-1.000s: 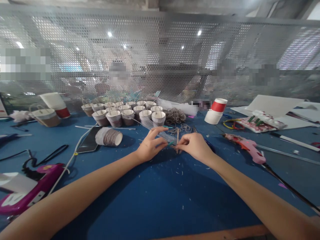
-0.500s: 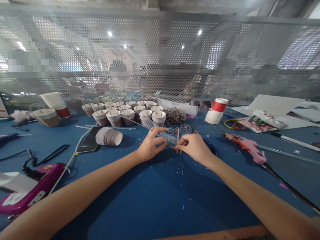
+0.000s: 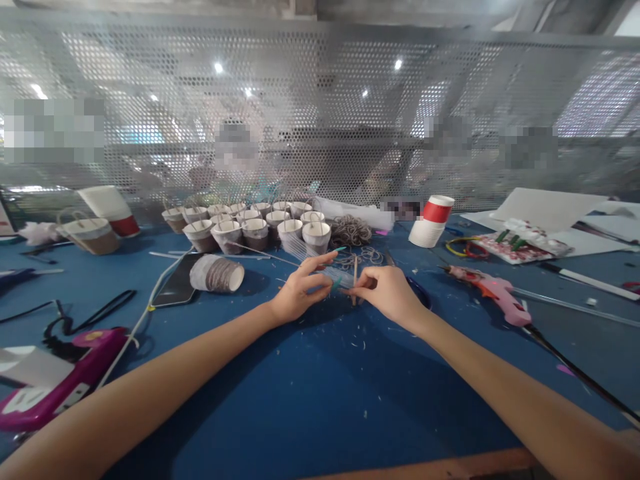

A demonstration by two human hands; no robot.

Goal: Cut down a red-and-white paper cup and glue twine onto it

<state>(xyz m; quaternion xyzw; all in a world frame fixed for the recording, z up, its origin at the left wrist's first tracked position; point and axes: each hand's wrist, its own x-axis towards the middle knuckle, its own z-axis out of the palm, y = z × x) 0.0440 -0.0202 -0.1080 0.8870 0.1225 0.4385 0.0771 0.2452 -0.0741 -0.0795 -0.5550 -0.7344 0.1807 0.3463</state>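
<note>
In the head view my left hand (image 3: pixel 303 290) is closed in a pinch, thumb against a fingertip, with the index finger stretched out above. What lies in that pinch is too small to make out. Close by on the right, my right hand (image 3: pixel 387 293) also pinches, thumb to index, on something small and thin that I cannot name. Between the hands stands a thin pale stick (image 3: pixel 355 270). Behind the fingers lies a clear bundle (image 3: pixel 333 275), partly hidden. A cup wrapped with grey-brown cord (image 3: pixel 220 273) lies on its side left of my left hand.
Several small cord-wrapped cups with handles (image 3: pixel 227 233) stand behind my hands, beside a heap of cord (image 3: pixel 350 230). A pink glue gun (image 3: pixel 493 293) lies right, a magenta device (image 3: pixel 75 373) left. Red-and-white stacked cups (image 3: pixel 436 217) stand near the perforated screen (image 3: pixel 320 87).
Both hands stay almost in place. My left index finger has lifted slightly, and the view has shifted a little.
</note>
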